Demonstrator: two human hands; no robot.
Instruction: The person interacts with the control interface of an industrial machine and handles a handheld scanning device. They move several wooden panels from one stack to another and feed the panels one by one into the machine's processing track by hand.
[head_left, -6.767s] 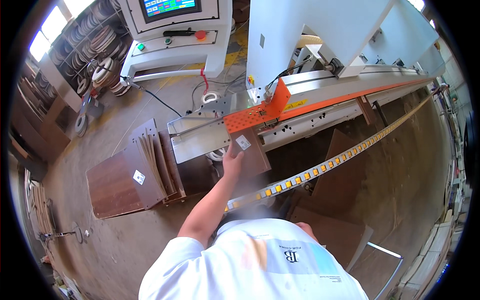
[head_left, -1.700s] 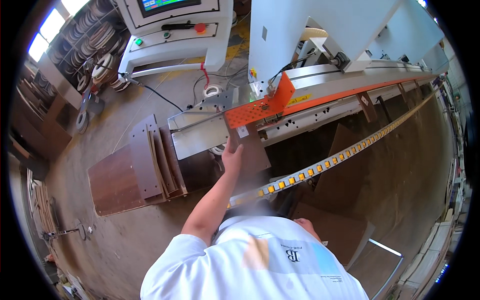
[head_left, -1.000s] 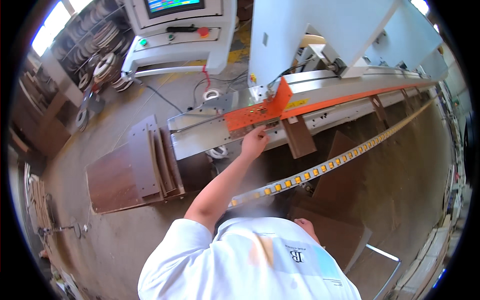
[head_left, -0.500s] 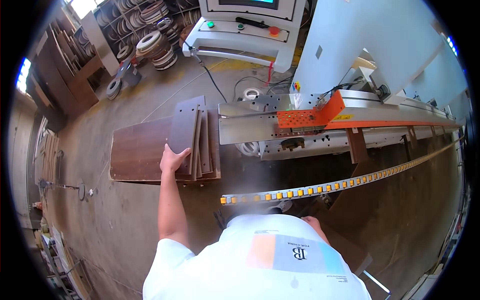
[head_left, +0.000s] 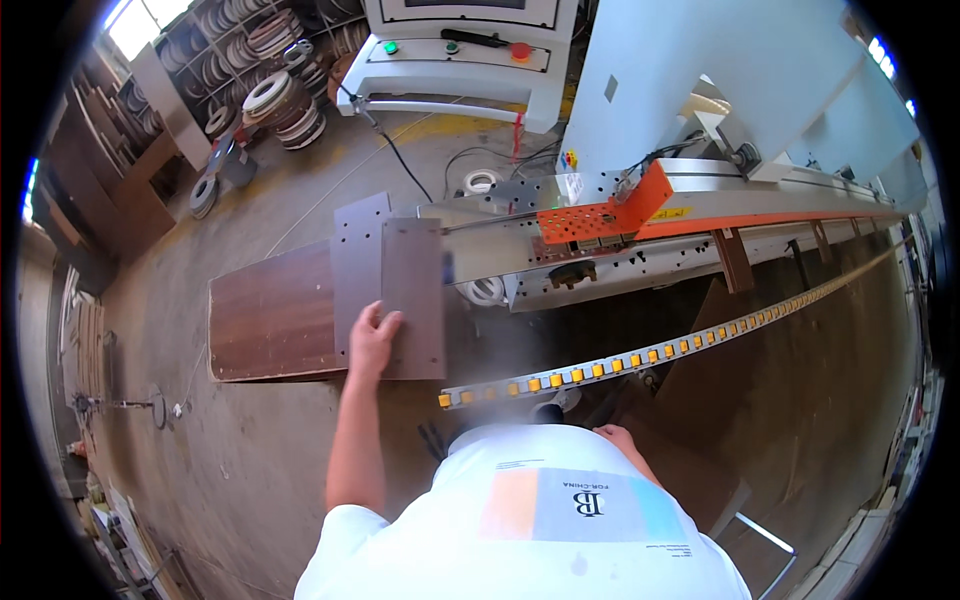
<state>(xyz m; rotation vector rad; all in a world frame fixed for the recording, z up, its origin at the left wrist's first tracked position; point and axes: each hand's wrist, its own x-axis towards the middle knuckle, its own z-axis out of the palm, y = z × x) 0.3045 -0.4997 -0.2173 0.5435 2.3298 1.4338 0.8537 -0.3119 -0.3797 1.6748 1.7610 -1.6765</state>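
Note:
My left hand (head_left: 372,340) lies on two thin brown panels with drilled holes, its thumb spread from the fingers. One panel (head_left: 356,235) is on the left, and the other panel (head_left: 413,300) overlaps it on the right. Both rest on a larger brown board stack (head_left: 270,315). The fingers do not appear to close round either panel. My right hand (head_left: 618,440) is low beside the white shirt, partly hidden by it. Its fingers are too covered to show whether they hold anything.
A long machine with an orange guard (head_left: 600,218) stands at the right. In front of it runs a rail of yellow rollers (head_left: 597,370). A control console (head_left: 455,60) stands ahead, with edging rolls (head_left: 280,105) to its left. Brown boards (head_left: 130,200) lean at far left.
The small panels, earlier tilted together in a bunch under my left hand, now lie flatter and fanned out. My left hand has shifted right and its grip has loosened. The view has turned slightly.

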